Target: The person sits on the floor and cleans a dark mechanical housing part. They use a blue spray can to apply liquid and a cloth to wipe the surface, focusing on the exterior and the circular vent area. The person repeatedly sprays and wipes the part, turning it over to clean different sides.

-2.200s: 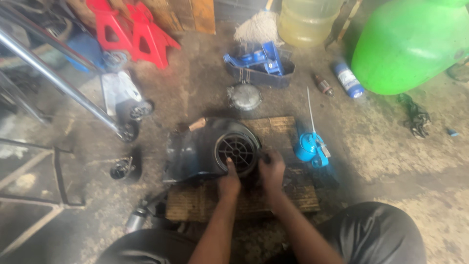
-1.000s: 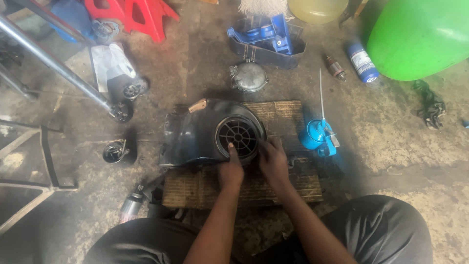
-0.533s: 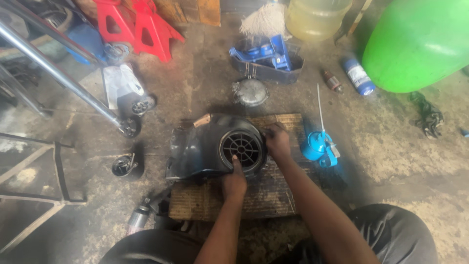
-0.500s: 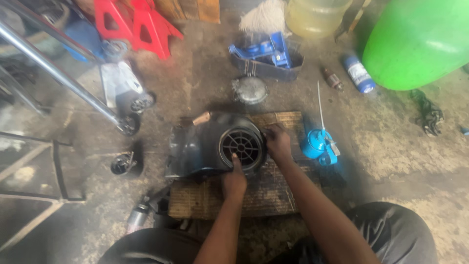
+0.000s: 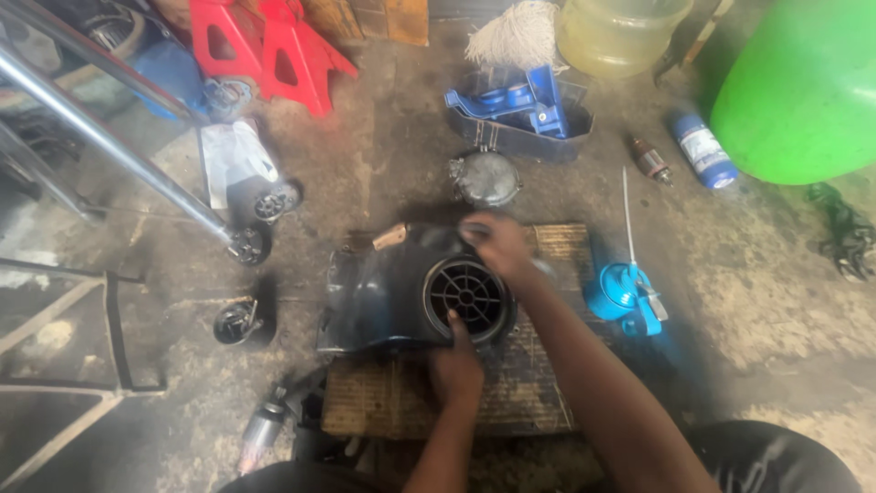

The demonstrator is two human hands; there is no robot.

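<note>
Left hand (image 5: 456,365) presses near rim of black fan cover (image 5: 411,292) on wooden board (image 5: 383,402); right hand (image 5: 497,246) seemingly grips far edge, blurred.

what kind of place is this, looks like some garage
Most likely a small repair workshop, with the work done on a stained concrete floor. Red jack stands stand at the back, a blue oil can sits beside the wooden board, and both hands rest on a greasy black fan cover.
</note>
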